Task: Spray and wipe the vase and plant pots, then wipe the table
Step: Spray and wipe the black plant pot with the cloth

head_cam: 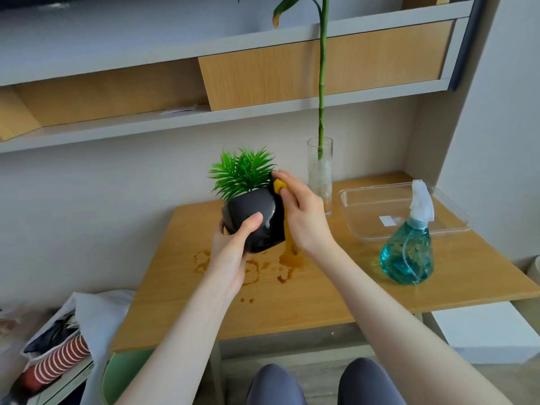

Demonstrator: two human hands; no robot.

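Left hand (233,244) grips the black pot (257,220) above the table (321,287); right hand (304,217) presses a yellow cloth (279,187) to it (wiping; other faces probably next).

both bare forearms reach forward from the bottom of the view and converge above the table. the left hand (233,244) is curled around the lower left side of a glossy black rounded plant pot (257,220), thumb laid across its front, holding it lifted and tilted. the right hand (304,217) is raised at the pot's right side, fingers bent, pressing a mustard-yellow cloth (280,188) against the rim and wall. two grey-clad knees show below.
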